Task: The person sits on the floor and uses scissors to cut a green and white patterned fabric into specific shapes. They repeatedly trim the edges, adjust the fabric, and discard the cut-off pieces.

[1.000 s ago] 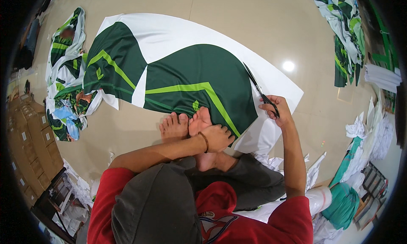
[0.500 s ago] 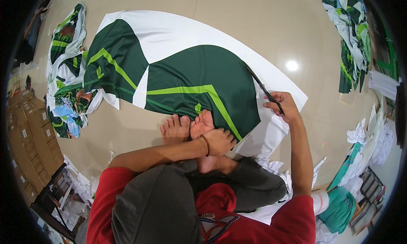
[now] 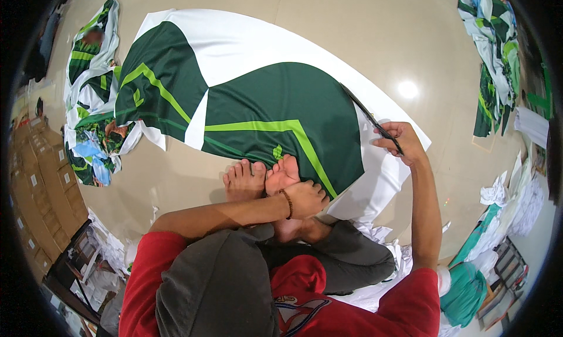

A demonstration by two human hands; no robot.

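A printed fabric piece (image 3: 258,105) lies spread on the floor, dark green shapes with lime stripes on white. Its right white margin (image 3: 384,164) is beside my right hand (image 3: 402,145), which is closed round the handles of black scissors (image 3: 368,114). The blades point up and left, along the curved edge of the green print. My left hand (image 3: 306,198), with a beaded bracelet on its wrist, is by the fabric's near edge, over my foot. Its fingers are bent onto that edge and appear closed on it; the fingertips are partly hidden.
My bare feet (image 3: 245,179) touch the fabric's near edge. Heaps of printed cloth lie at the left (image 3: 94,111) and far right (image 3: 489,44). Cardboard boxes (image 3: 44,187) stack at the left. White scraps and a green bag (image 3: 463,296) sit at the right.
My right hand and the scissors have shifted slightly right and down in view. The left hand stays by the near edge. The whole view has moved a little.
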